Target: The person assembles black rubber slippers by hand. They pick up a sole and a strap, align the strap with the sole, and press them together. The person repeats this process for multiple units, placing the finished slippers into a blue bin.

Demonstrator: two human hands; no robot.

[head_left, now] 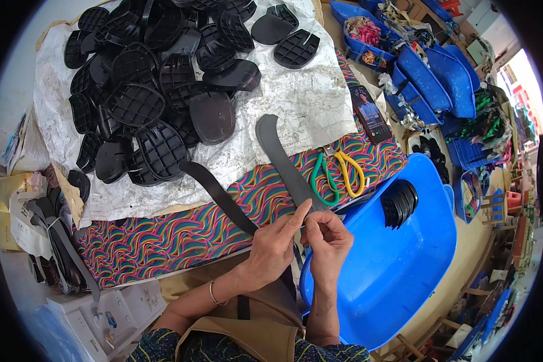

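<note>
A: What is held?
B: A dark strip (286, 166) is pinched by both the left hand (274, 244) and right hand (327, 238), over the desk's (181, 232) near edge.
A: How far along?
B: Few heels (399, 203) are stacked in the tub (398, 271); a big pile (157, 90) is left, far left.

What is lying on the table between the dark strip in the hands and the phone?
In the head view, scissors with green and yellow handles lie on the colourful cloth between the dark strip and the phone.

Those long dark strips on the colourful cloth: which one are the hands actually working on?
The greyer strip on the right, beside the scissors. Its lower end is pinched between the left hand and right hand. The blacker strip lies to its left, passing under the left hand.
</note>
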